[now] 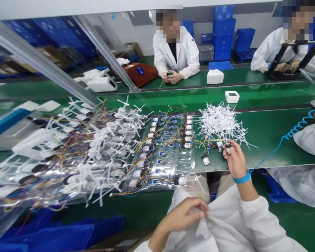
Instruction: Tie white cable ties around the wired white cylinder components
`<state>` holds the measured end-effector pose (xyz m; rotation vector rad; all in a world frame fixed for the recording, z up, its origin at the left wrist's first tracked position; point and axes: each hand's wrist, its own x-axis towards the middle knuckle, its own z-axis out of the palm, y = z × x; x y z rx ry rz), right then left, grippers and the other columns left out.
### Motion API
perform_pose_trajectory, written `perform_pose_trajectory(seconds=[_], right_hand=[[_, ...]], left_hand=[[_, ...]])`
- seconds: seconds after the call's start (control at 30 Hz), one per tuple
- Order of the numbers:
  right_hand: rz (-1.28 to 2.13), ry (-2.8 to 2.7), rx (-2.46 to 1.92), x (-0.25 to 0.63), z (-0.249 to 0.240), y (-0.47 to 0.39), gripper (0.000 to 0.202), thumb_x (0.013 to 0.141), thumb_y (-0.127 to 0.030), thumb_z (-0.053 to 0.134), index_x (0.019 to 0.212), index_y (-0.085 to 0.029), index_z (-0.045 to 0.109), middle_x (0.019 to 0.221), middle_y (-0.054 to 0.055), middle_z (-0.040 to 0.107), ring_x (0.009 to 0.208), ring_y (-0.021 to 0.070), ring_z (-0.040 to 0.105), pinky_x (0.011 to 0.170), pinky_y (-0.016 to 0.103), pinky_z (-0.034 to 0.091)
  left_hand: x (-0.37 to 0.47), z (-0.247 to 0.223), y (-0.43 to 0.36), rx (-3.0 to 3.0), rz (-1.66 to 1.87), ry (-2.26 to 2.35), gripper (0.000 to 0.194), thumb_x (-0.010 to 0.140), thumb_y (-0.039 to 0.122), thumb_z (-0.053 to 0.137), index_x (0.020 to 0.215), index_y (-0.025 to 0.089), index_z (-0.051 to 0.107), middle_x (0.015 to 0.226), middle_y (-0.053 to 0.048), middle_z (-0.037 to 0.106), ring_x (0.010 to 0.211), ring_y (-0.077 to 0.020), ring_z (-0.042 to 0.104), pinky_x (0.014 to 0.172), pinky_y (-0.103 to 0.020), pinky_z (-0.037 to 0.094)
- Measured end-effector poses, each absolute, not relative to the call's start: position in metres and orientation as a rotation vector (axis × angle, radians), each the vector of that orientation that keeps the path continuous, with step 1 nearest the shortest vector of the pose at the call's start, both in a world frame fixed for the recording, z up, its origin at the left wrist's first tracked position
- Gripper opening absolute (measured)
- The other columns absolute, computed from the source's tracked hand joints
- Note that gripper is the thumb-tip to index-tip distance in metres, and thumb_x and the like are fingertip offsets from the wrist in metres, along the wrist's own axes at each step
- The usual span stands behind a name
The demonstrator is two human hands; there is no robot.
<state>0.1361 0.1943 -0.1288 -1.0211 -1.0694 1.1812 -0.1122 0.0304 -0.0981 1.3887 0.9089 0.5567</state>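
Near the table's front edge my right hand [235,160], with a blue strap at the wrist, holds a small black-and-white motor [228,147] in its fingertips. Two more motors lie just left of it, one of them [205,160] close to the edge, with colored wires and a small blue board [208,150]. My left hand [187,212] is over my lap, its fingers curled together at the white coat; whatever is between them is too small to make out. Behind the right hand lies a heap of white plastic pieces [217,119].
Clear trays [184,161] hold rows of wired motors at the middle. A large pile of bagged motors with white arms [102,150] covers the left. A blue coiled cord [296,126] runs right. Two people sit across; another person's sleeve [311,138] is at right.
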Motion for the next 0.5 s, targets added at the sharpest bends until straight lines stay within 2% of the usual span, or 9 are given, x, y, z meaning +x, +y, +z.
perform_pose_trajectory(seconds=[0.07, 0.13, 0.27, 0.4, 0.5], right_hand=[[1.213, -1.005, -1.011, 0.136, -0.128, 0.196, 0.052, 0.106, -0.058, 0.061, 0.145, -0.024, 0.064, 0.107, 0.01, 0.074, 0.079, 0.0197, 0.068, 0.066, 0.033, 0.056], [1.253, -0.951, -0.999, 0.135, -0.128, 0.197, 0.05, 0.103, -0.057, 0.065, 0.141, -0.023, 0.067, 0.106, 0.009, 0.074, 0.079, 0.0195, 0.068, 0.066, 0.033, 0.056], [1.31, -0.996, -0.992, 0.137, -0.13, 0.195, 0.046, 0.1, -0.053, 0.071, 0.134, -0.023, 0.072, 0.101, 0.006, 0.074, 0.077, 0.0186, 0.067, 0.067, 0.033, 0.055], [1.264, -1.248, -1.055, 0.139, -0.128, 0.193, 0.046, 0.102, -0.052, 0.071, 0.137, -0.022, 0.076, 0.091, 0.004, 0.074, 0.076, 0.0193, 0.066, 0.076, 0.037, 0.06], [1.228, -1.308, -1.056, 0.138, -0.125, 0.19, 0.045, 0.099, -0.051, 0.074, 0.134, -0.023, 0.079, 0.094, 0.005, 0.076, 0.078, 0.0203, 0.068, 0.077, 0.038, 0.062]], left_hand=[[-0.118, -0.062, 0.034, 1.51, 0.462, 0.742, 0.044, 0.105, 0.062, 0.067, 0.125, 0.027, 0.083, 0.117, -0.011, 0.086, 0.111, -0.0307, 0.081, 0.107, -0.041, 0.058], [-0.124, -0.025, 0.041, 1.607, 0.473, 0.669, 0.039, 0.107, 0.055, 0.067, 0.131, 0.029, 0.083, 0.12, -0.012, 0.086, 0.11, -0.0319, 0.081, 0.105, -0.042, 0.06], [-0.132, 0.021, 0.073, 1.769, 0.723, 1.104, 0.025, 0.105, 0.039, 0.071, 0.126, 0.035, 0.084, 0.112, -0.007, 0.087, 0.102, -0.0299, 0.082, 0.098, -0.041, 0.064], [-0.129, 0.005, 0.125, 1.829, 0.859, 1.582, 0.054, 0.1, 0.036, 0.076, 0.153, 0.029, 0.063, 0.128, -0.01, 0.083, 0.116, -0.0314, 0.079, 0.106, -0.046, 0.061], [-0.127, -0.027, 0.157, 1.879, 0.842, 1.74, 0.058, 0.096, 0.031, 0.08, 0.15, 0.025, 0.06, 0.126, -0.012, 0.082, 0.109, -0.0321, 0.079, 0.1, -0.045, 0.062]])
